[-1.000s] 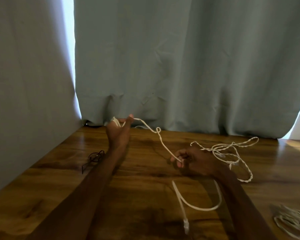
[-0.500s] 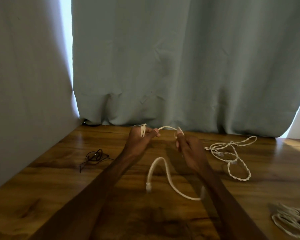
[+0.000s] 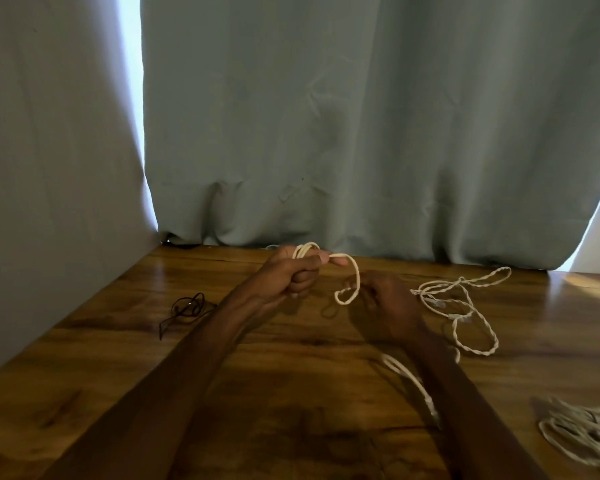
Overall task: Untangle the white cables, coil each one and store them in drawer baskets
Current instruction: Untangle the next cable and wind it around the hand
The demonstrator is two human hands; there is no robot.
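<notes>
My left hand [image 3: 293, 271] is raised above the wooden table [image 3: 118, 393] and grips a few loops of a white cable [image 3: 355, 275] wound over its fingers. From there the cable arcs down to my right hand [image 3: 387, 306], which pinches it just to the right. The loose tail [image 3: 411, 381] hangs blurred under my right forearm. A twisted white cable tangle [image 3: 465, 306] lies on the table right of my right hand. More white cables [image 3: 582, 434] lie bundled at the lower right edge.
A thin dark cord [image 3: 186, 308] lies curled on the table to the left of my left arm. A grey-blue curtain [image 3: 361, 133] hangs along the table's back edge, and a pale wall panel [image 3: 49, 168] closes off the left side.
My right hand has dropped from beside the left hand down and to the right, drawing a new loop of cable. The free tail has swung from the table's middle to under my right forearm.
</notes>
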